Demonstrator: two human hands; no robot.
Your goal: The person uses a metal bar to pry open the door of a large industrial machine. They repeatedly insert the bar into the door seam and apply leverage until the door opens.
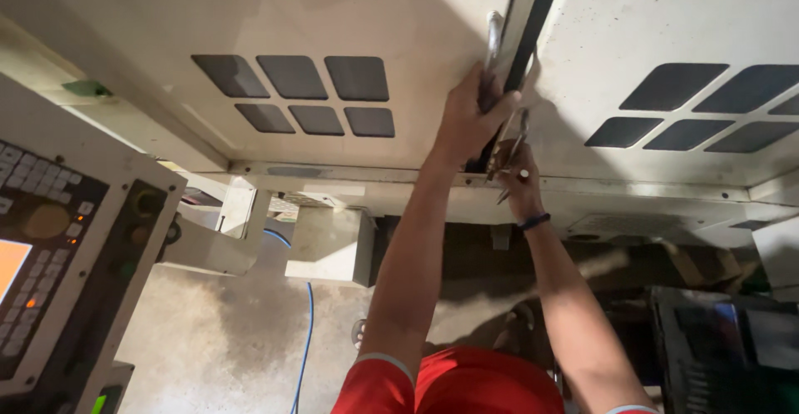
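My left hand [468, 114] is closed around the metal handle [493, 35] on the edge of the left cream sliding door [333, 14] of a large machine. My right hand [518, 177] is just below it at the narrow dark gap between the two doors, gripping a thin metal tool [518, 143] with a reddish tip. The right door [666, 14] stands beside the gap. Both doors have dark window panes [308, 89]. A dark band circles my right wrist.
A control panel [58, 256] with a keypad, buttons and an orange screen stands at the left. A blue cable [306, 322] runs across the concrete floor below. A dark crate [716, 339] sits at lower right. My red clothing shows at the bottom.
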